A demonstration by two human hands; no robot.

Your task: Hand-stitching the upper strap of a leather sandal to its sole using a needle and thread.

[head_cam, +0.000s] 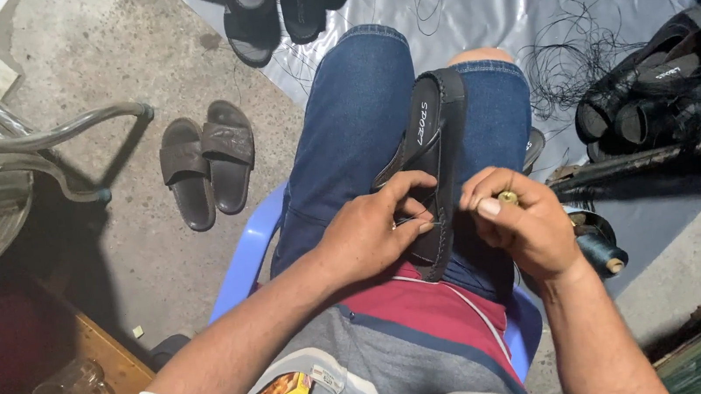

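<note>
Both hands meet over the person's lap, on the near end of a black shoe [434,161]. Left hand [372,234]: fingers curled around the shoe's left edge, thumb laid across the upper, clamping the shoe against the thigh. Right hand [523,226]: fingers closed, thumb and forefinger pinching a small brass-coloured tool head [508,197] just beside the shoe's right edge; whether a thread runs from it cannot be seen.

Position of the shoe: it lies between the knees on blue jeans [360,125], sole side turned up. Its long axis runs away from the body, heel end under the hands, toe end toward the knee. The left hand rests on it; the right hand touches only its edge, so the left hand is the nearer.

Surroundings, largest first: a grey plastic sheet [488,14] on the concrete floor, a pile of black shoes [664,91] at right, a pair of brown sandals [208,165] at left, loose black thread [566,40], and a thread spool [605,254] below the right hand.
</note>
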